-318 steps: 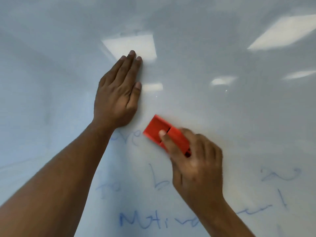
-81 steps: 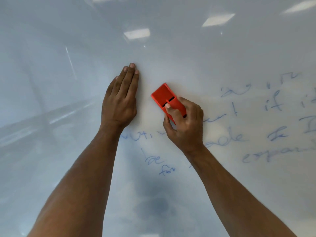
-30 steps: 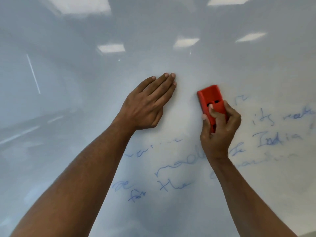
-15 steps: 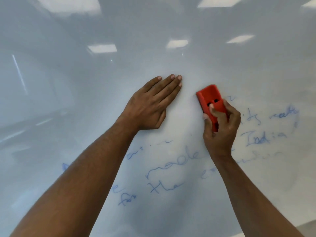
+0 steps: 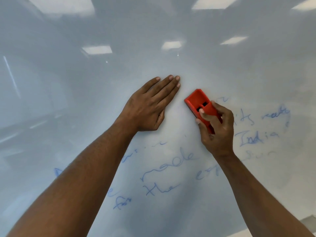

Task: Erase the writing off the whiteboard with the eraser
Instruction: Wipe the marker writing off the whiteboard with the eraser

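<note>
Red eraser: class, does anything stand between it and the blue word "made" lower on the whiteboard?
Nothing visible does. The red plastic eraser, gripped by the right hand, has bare white whiteboard between it and "made". The left hand rests flat off to the side.

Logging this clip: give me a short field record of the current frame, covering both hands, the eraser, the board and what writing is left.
left hand: flat on the whiteboard, fingers straight, holding nothing
right hand: grips the red eraser
eraser: pressed to the board, just right of the left hand's fingertips, tilted up-left
writing left: faint blue words below and right of the hands, such as "made", "the", "India"
board above hands: no writing visible, only ceiling light reflections
task status: unfinished
</note>
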Tool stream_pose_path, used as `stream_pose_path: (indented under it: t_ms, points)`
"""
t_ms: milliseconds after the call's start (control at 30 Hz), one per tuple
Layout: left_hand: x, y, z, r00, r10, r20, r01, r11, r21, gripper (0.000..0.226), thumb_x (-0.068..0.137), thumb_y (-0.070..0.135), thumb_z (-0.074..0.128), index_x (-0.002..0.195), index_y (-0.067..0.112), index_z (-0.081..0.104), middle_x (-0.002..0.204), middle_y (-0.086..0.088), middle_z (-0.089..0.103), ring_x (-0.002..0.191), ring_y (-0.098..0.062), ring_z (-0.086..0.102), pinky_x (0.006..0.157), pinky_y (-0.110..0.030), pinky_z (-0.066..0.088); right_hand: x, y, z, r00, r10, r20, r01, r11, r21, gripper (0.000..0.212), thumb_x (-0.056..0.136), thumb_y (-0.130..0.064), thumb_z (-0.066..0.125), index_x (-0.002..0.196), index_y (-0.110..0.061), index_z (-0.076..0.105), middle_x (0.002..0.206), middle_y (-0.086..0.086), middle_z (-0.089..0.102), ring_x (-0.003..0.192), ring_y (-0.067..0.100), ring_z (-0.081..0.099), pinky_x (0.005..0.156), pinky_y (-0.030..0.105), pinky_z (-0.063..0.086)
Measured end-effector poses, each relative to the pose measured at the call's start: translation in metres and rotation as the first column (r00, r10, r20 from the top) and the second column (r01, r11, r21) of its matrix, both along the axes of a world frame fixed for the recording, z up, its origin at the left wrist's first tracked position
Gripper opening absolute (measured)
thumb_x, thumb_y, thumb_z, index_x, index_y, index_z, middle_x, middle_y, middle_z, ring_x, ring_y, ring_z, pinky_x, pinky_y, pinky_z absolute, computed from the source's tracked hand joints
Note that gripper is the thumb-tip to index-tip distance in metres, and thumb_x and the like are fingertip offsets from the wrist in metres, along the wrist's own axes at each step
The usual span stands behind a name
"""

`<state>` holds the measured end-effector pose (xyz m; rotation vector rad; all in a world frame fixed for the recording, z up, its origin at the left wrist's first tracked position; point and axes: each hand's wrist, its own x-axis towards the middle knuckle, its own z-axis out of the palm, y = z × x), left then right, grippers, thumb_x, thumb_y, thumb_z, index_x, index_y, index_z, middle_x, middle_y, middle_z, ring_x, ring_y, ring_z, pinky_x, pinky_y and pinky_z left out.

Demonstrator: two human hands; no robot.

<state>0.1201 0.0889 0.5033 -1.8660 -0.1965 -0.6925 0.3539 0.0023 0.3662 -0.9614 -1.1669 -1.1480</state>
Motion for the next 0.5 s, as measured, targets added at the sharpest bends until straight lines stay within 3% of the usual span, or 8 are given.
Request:
stream_pose_path:
  t_ms: [133, 267, 300, 400, 433, 500]
  points:
    - [0.002, 0.0, -0.001, 1.0, 0.009, 0.002, -0.009, 1.0, 0.004, 0.077, 0.097, 0.025, 0.035, 0.167, 0.003, 0.013, 0.175, -0.016, 0.012, 0.163, -0.03, 0.011, 0.132, -0.048, 0.018, 0.005, 0.001, 0.003, 0.932, 0.094, -0.35, -0.058, 0.992, 0.112, 0.031, 0.099, -0.022, 0.076, 0.126, -0.009, 0.072, 0.137, 0.007, 0.048, 0.124, 0.033, 0.056, 0.102, 0.046, 0.054]
    - [0.006, -0.002, -0.001, 1.0, 0.009, 0.002, -0.009, 1.0, 0.008, 0.078, 0.096, 0.025, 0.035, 0.167, 0.002, 0.014, 0.175, -0.017, 0.013, 0.163, -0.031, 0.012, 0.132, -0.048, 0.018, 0.007, -0.003, -0.001, 0.999, 0.018, -0.047, -0.018, 1.0, -0.005, 0.032, 0.097, -0.018, 0.078, 0.128, -0.012, 0.071, 0.139, 0.012, 0.048, 0.121, 0.04, 0.057, 0.101, 0.041, 0.053]
    - [0.007, -0.002, -0.002, 1.0, 0.006, 0.006, -0.006, 1.0, 0.006, 0.078, 0.095, 0.024, 0.036, 0.166, 0.002, 0.015, 0.175, -0.017, 0.013, 0.163, -0.031, 0.012, 0.132, -0.048, 0.018, 0.01, -0.004, -0.001, 0.997, 0.017, -0.071, -0.016, 1.0, 0.004, 0.031, 0.097, -0.018, 0.078, 0.128, -0.012, 0.071, 0.139, 0.013, 0.049, 0.122, 0.039, 0.057, 0.101, 0.041, 0.054]
    - [0.009, -0.004, -0.003, 1.0, 0.004, 0.016, -0.004, 1.0, -0.004, 0.078, 0.095, 0.023, 0.037, 0.166, 0.002, 0.016, 0.175, -0.017, 0.014, 0.163, -0.031, 0.014, 0.132, -0.048, 0.02, 0.009, -0.003, 0.001, 0.914, 0.09, -0.395, -0.052, 0.993, 0.106, 0.031, 0.099, -0.022, 0.076, 0.127, -0.009, 0.071, 0.134, 0.015, 0.051, 0.122, 0.034, 0.057, 0.099, 0.045, 0.055]
    - [0.01, -0.005, -0.003, 1.0, 0.005, 0.017, -0.005, 1.0, -0.007, 0.078, 0.095, 0.023, 0.037, 0.166, 0.002, 0.016, 0.175, -0.017, 0.014, 0.163, -0.031, 0.014, 0.132, -0.048, 0.02, 0.008, -0.003, 0.002, 0.91, 0.082, -0.407, -0.041, 0.993, 0.108, 0.032, 0.099, -0.022, 0.076, 0.128, -0.009, 0.071, 0.133, 0.015, 0.051, 0.121, 0.034, 0.057, 0.098, 0.045, 0.055]
    - [0.012, -0.006, -0.004, 1.0, 0.009, 0.015, -0.008, 1.0, -0.01, 0.077, 0.095, 0.023, 0.037, 0.166, 0.001, 0.017, 0.174, -0.017, 0.014, 0.163, -0.031, 0.014, 0.132, -0.048, 0.02, 0.006, -0.004, 0.0, 0.967, 0.037, -0.252, -0.03, 0.999, 0.032, 0.031, 0.098, -0.019, 0.076, 0.127, -0.008, 0.072, 0.135, 0.015, 0.049, 0.12, 0.038, 0.057, 0.099, 0.043, 0.055]
